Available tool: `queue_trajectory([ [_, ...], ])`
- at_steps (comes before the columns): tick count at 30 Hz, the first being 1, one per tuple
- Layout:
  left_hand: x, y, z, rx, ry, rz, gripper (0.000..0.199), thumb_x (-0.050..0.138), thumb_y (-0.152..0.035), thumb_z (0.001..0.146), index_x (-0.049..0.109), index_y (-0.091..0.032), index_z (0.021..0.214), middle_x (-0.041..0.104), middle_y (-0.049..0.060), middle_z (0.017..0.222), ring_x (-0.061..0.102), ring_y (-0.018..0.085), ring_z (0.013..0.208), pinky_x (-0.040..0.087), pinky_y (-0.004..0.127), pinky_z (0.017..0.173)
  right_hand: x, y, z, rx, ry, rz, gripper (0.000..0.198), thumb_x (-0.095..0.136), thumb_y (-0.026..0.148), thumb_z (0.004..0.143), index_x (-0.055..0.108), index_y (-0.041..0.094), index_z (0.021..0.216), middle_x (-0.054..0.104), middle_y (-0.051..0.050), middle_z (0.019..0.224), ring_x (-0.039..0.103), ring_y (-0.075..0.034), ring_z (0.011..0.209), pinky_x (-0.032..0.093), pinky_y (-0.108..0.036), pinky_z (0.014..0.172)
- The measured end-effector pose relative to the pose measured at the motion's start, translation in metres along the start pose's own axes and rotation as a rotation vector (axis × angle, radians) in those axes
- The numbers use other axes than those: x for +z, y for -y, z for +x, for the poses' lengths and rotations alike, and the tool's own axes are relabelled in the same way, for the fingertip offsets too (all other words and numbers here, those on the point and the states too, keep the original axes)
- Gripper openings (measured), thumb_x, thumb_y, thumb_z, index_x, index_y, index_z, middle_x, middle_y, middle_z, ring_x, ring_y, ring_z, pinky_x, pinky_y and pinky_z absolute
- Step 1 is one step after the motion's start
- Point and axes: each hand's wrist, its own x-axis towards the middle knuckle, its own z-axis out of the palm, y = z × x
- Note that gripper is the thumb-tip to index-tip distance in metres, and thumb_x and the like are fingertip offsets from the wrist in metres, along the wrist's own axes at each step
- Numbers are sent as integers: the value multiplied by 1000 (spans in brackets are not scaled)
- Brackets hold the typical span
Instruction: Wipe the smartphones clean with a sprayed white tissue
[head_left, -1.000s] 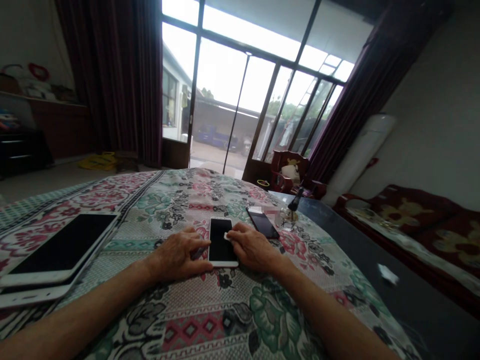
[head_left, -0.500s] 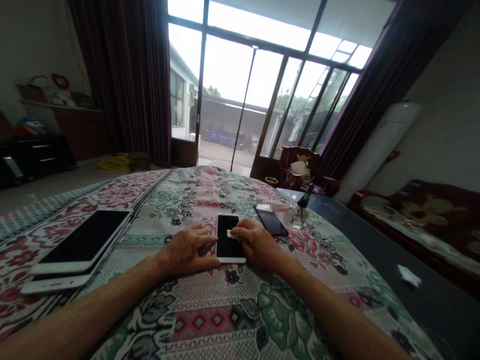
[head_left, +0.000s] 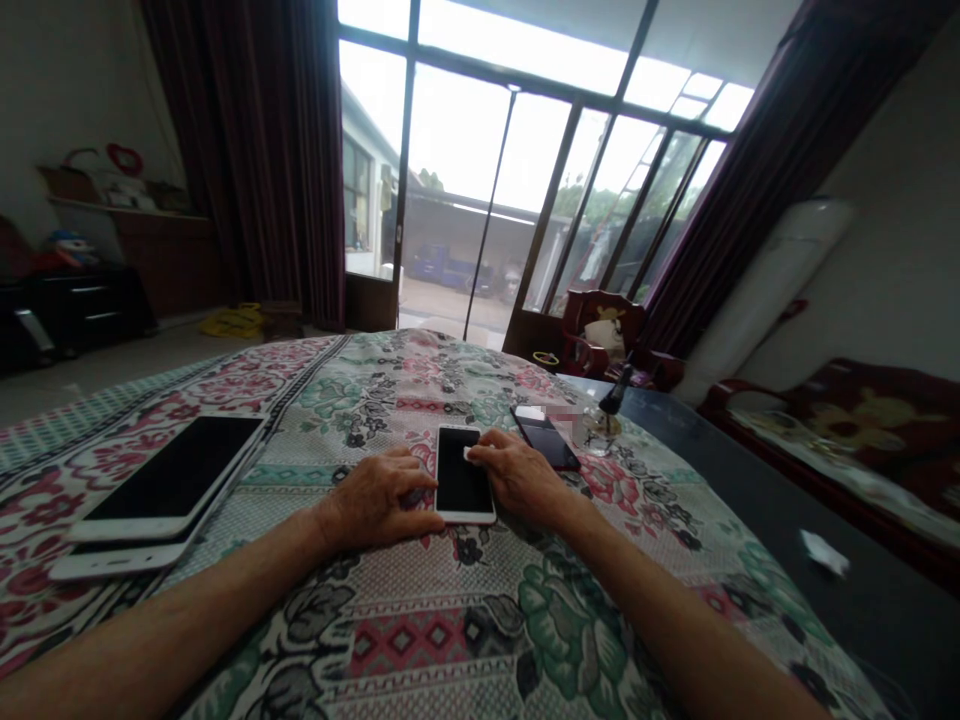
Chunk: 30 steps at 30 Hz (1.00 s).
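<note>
So your right hand (head_left: 521, 478) is doing a closed pinch: thumb and fingers are gripping a small white wad (head_left: 471, 455), and that grip is hovering at or resting on the upper right part of the screen, can't tell which. Under it, the white smartphone (head_left: 459, 495) is lying face up with its screen showing black, right in front of you on the cloth-covered table (head_left: 412, 590). Your left hand (head_left: 379, 500) is keeping a loose, open grip, fingers and thumb spreading along the phone's left edge, thumb sitting by the bottom left corner.

Just past your right hand a dark phone (head_left: 553, 450) is lying at a slant, and next to that a clear glass container (head_left: 600, 440) is standing near a black brush-like thing (head_left: 616, 392). Way over to your left, a bigger-looking white phone (head_left: 176, 475) is lying on top of another white device (head_left: 112, 565), whose near end is poking out. Off to the right, a crumpled white paper (head_left: 825, 553) is lying on a dark surface (head_left: 847, 620). Further out, a wooden armchair (head_left: 574, 312) is standing by the glass doors (head_left: 487, 190).
</note>
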Motion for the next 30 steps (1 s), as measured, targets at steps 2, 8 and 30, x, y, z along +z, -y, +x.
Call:
queue_trajectory([
  [2,0,-1,0,17,-8,9,31,63,-47,82,69,-16,85,64,5,72,55,18,74,46,31,68,1,1,-2,-48,-15,6,38,43,7,87,65,23,113,60,-7,111,53,-19,97,42,-31,87],
  [8,1,-1,0,72,-35,-8,25,64,-41,83,65,-17,76,62,2,70,55,16,72,45,30,68,10,13,4,-141,-24,-17,35,53,11,85,63,25,115,60,-6,115,52,-21,95,42,-34,87],
  [30,1,-2,-1,84,-22,-10,24,63,-40,83,62,-18,76,62,1,69,54,15,70,43,29,65,17,19,5,-179,-126,120,22,58,8,82,70,21,95,67,-5,105,56,-19,92,44,-31,85],
])
